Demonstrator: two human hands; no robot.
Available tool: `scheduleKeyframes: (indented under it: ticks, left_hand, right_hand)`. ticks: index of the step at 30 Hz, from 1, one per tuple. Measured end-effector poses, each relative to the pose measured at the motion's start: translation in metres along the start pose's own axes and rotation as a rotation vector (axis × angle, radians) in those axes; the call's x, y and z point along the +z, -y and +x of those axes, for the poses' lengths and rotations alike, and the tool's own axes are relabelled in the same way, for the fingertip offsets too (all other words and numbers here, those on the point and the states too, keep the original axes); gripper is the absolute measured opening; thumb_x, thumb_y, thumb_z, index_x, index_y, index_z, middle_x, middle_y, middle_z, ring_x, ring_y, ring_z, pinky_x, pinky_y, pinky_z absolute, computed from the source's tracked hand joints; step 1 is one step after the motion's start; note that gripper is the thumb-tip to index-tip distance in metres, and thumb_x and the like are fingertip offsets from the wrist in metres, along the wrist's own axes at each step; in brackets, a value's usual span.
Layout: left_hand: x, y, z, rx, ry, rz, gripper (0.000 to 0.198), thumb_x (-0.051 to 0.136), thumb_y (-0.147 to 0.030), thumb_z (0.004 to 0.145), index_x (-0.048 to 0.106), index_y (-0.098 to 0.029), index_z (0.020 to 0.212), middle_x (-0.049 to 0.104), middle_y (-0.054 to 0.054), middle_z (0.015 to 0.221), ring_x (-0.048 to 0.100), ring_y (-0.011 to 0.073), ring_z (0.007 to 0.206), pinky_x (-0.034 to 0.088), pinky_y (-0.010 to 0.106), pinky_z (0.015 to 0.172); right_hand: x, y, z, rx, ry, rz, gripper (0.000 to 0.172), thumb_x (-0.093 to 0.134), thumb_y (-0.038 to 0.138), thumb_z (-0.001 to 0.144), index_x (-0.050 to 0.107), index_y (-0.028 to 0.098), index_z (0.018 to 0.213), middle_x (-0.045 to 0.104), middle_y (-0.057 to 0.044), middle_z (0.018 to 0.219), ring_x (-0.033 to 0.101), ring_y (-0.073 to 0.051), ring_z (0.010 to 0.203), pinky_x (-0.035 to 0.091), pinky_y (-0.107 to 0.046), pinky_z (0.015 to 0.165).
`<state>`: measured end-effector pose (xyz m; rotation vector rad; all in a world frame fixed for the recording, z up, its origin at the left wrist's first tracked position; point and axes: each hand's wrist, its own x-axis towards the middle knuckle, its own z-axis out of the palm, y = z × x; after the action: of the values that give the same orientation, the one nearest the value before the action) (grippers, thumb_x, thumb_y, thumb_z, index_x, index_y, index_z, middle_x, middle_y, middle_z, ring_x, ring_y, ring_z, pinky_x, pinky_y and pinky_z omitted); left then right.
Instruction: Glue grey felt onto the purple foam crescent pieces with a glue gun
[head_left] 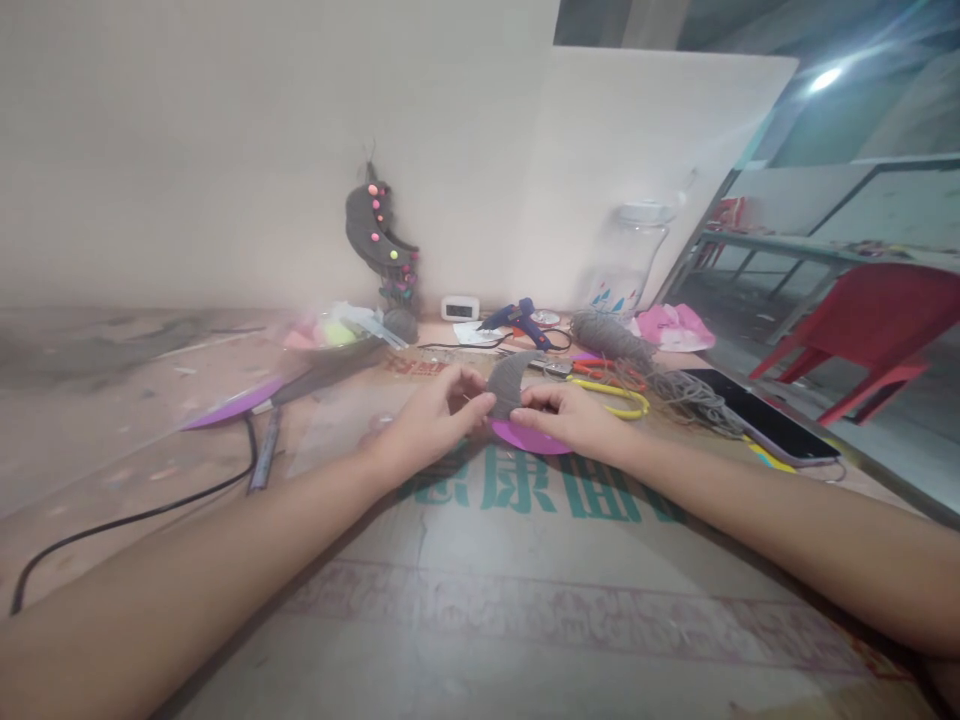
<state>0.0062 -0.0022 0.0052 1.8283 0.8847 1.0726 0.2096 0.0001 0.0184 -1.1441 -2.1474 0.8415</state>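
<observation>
Both hands meet over the cardboard sheet (525, 560) that covers the table. My left hand (431, 420) pinches the left edge of a grey yarn-wrapped crescent piece (510, 383). My right hand (574, 418) is closed on the piece's lower right part, where a purple-pink card shape (529, 438) shows under the fingers. The grey piece stands tilted up between the two hands. Grey yarn (645, 365) trails from a loose heap off to the right.
Behind the hands lie a blue glue gun (517, 322), orange and yellow scissors (611, 385) and a small white clock (460, 308). A dark phone (765, 422) lies at the right. A finished beaded crescent (375, 235) leans on the wall. A black cable (150, 510) runs left.
</observation>
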Motion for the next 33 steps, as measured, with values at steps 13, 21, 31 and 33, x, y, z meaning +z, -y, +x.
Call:
scheduleKeyframes:
  ticks: [13,21,31,33]
  left_hand:
    - [-0.0045,-0.0003,0.0008,0.031,0.066,0.36,0.033,0.048,-0.045,0.084,0.059,-0.015,0.071,0.057,0.0,0.066,0.05,0.0129,0.064,0.037,0.023,0.058]
    - [-0.0051,-0.005,0.0008,0.035,0.067,0.217,0.039,0.036,-0.042,0.089,0.06,-0.016,0.073,0.06,0.0,0.068,0.054,0.0144,0.067,0.041,0.023,0.063]
    - [-0.0058,-0.0029,0.0015,0.004,0.054,0.32,0.038,0.043,-0.046,0.086,0.056,-0.016,0.067,0.055,-0.001,0.063,0.049,0.0126,0.063,0.037,0.022,0.059]
    - [-0.0048,-0.0024,0.0016,-0.019,0.055,0.271,0.036,0.044,-0.047,0.084,0.059,-0.016,0.072,0.057,-0.001,0.066,0.05,0.0127,0.063,0.037,0.022,0.058]
  right_hand:
    - [0.0,-0.0004,-0.002,-0.029,0.025,-0.023,0.028,0.053,0.04,0.081,0.058,0.015,0.071,0.046,0.002,0.063,0.039,-0.01,0.059,0.031,-0.023,0.056]
    - [0.0,-0.004,-0.0009,-0.049,0.02,-0.028,0.027,0.053,0.04,0.081,0.057,0.015,0.071,0.048,0.001,0.065,0.041,-0.011,0.062,0.033,-0.023,0.058]
    - [-0.0004,-0.0018,-0.0022,-0.04,0.02,-0.042,0.03,0.053,0.042,0.081,0.056,0.015,0.069,0.045,0.002,0.063,0.038,-0.01,0.059,0.029,-0.023,0.054]
    - [-0.0006,-0.003,-0.0021,-0.037,0.024,-0.033,0.03,0.053,0.043,0.081,0.058,0.015,0.071,0.047,0.002,0.064,0.039,-0.01,0.059,0.03,-0.023,0.055]
